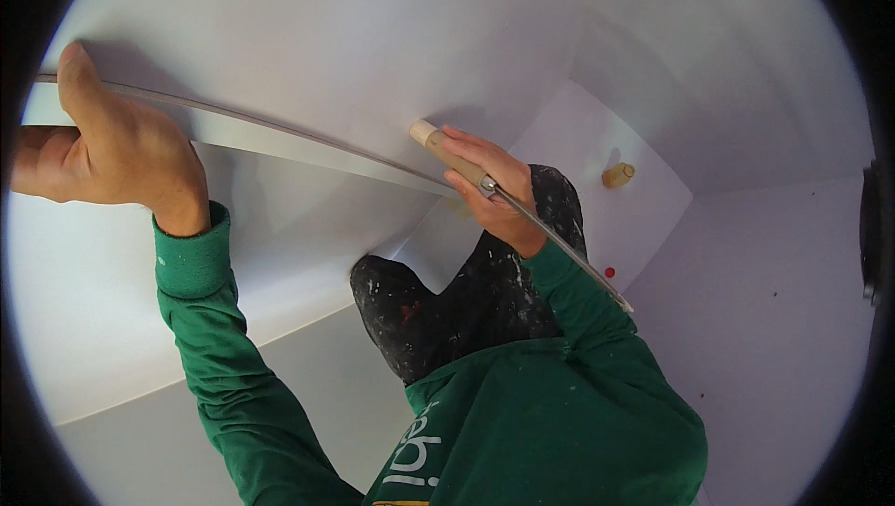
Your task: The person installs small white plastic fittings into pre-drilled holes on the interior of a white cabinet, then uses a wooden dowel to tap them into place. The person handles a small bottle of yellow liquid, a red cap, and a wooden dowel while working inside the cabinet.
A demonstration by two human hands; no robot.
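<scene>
Left grip: the left hand (130, 147) is clasped round the white panel edge (280, 138), near the left.
Right grip: the right hand (508, 187) is closed on the wooden handle (449, 152).
Tool: the long-shafted tool (559, 243) slants across the right forearm, its tip over the green sleeve (576, 296).
Risk: a slip could snag cloth, since the tip faces the body; a loosened left hold might let the panel edge shift.
Right side: an amber bottle (618, 175).
</scene>
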